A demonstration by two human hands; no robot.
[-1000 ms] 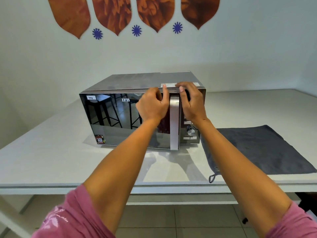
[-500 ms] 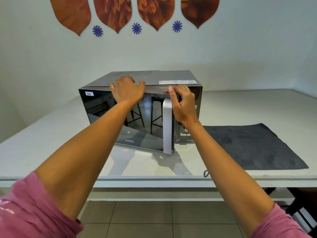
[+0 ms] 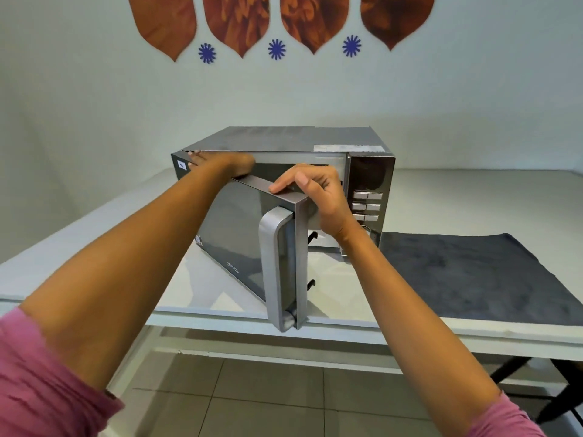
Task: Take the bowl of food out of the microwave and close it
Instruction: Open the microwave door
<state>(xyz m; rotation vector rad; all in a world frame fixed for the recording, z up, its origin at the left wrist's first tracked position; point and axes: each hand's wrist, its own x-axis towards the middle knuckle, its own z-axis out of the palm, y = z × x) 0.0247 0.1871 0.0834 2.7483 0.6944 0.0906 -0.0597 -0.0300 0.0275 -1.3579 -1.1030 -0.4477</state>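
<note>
Beside the cloth point(image 3: 467, 275), right hand point(image 3: 318, 197) grips the microwave door's point(image 3: 243, 244) top edge

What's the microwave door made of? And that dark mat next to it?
The microwave door looks like dark glossy glass or plastic, since it mirrors the room; its handle looks like satin silver plastic or metal. The dark mat looks like soft matte grey cloth, with fuzzy, slightly wavy edges.

Silver-grey microwave point(image 3: 299, 140), dark grey cloth point(image 3: 467, 275), white table point(image 3: 79, 247), pink sleeves point(image 3: 41, 386).
</note>
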